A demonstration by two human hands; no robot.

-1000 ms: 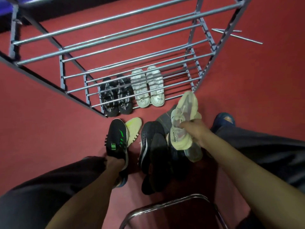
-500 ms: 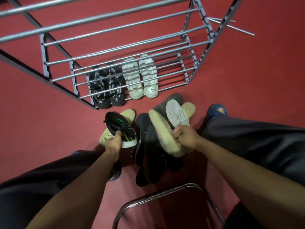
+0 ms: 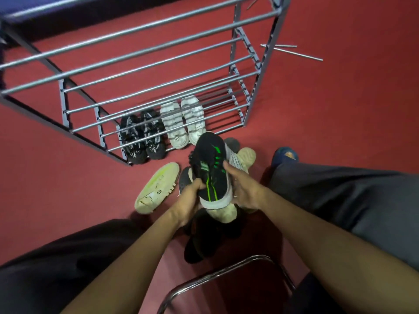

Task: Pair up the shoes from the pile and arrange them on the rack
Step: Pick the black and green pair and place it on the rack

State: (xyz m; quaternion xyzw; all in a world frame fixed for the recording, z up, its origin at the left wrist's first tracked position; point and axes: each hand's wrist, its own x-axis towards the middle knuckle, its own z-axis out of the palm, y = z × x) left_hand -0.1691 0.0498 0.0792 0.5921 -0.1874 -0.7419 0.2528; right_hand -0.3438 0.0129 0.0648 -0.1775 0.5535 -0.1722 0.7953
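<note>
A: Rack [image 3: 145,64] bottom shelf, free room?
B: Right part open; black pair [image 3: 141,138] and white pair [image 3: 182,122] fill the left and middle.
A: Obstacles?
B: Upper rails overhead, shoe pile [image 3: 156,189] just in front.

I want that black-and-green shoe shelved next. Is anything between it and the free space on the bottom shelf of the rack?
Nothing visible blocks it. Both hands hold the black-and-green shoe above the pile, before the rack. The bottom shelf's bars right of the white pair are bare.

Black rack shoes [image 3: 142,141] carry unreadable white lettering
</note>
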